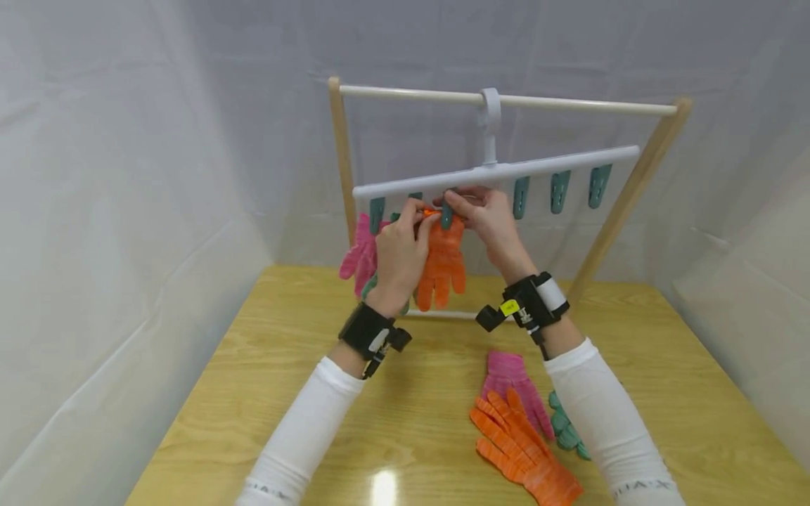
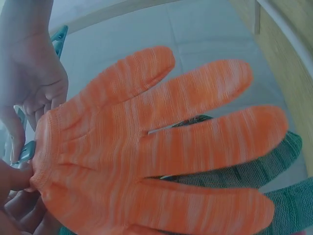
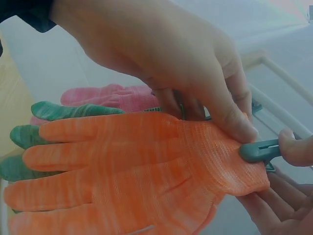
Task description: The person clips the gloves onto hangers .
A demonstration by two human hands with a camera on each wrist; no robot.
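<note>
An orange glove (image 1: 441, 266) hangs fingers down from a teal clip (image 1: 446, 216) on the white hanger bar (image 1: 538, 167). My left hand (image 1: 419, 221) pinches the glove's cuff beside the clip. My right hand (image 1: 460, 208) squeezes that clip. In the right wrist view the clip (image 3: 258, 151) bites the cuff of the orange glove (image 3: 132, 166), with my left hand (image 3: 234, 125) pressing on the cuff and my right fingers (image 3: 296, 149) on the clip's tail. The orange glove (image 2: 156, 147) fills the left wrist view.
A pink glove (image 1: 359, 253) hangs at the bar's left end, and a green glove (image 3: 58, 110) beside it. Three free teal clips (image 1: 560, 191) hang to the right. Pink (image 1: 509, 383), orange (image 1: 525, 450) and green (image 1: 566, 425) gloves lie on the wooden table (image 1: 285, 393). Wooden rack posts (image 1: 342, 161) flank the hanger.
</note>
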